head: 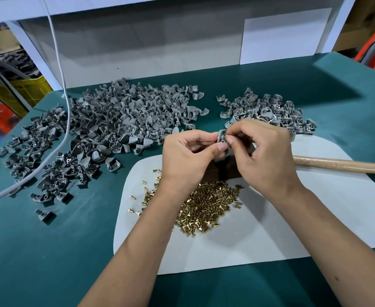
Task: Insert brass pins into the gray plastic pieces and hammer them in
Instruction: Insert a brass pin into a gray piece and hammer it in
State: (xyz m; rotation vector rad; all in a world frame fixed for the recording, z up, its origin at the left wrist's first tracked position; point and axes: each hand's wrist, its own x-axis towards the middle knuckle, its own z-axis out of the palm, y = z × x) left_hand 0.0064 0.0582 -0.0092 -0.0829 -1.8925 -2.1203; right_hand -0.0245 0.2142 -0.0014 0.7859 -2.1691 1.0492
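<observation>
Brass pins (206,204) lie in a loose heap on a pale mat (270,229) spread over the green desk (49,240), with a few strays scattered toward the mat's left edge. Above the heap, both hands meet over the mat's far end. The left hand (186,158) has its thumb and curled fingers closed round one gray plastic piece (222,136), holding it up off the desk. The right hand (264,156) comes in from the other side with its fingertips pinched together right at that piece; whether a pin sits between them is too small to tell. Behind the right hand, a wooden hammer handle (346,166) lies across the mat, running off to the right; its head is hidden by the hands. A large pile of gray pieces (126,116) covers the desk's far left and middle, and a smaller pile (273,114) sits at the far right, some of its pieces showing a glint of brass. A white cable (55,52) hangs down from above and trails across the left pile. A white panel (284,38) stands upright at the back of the desk.
</observation>
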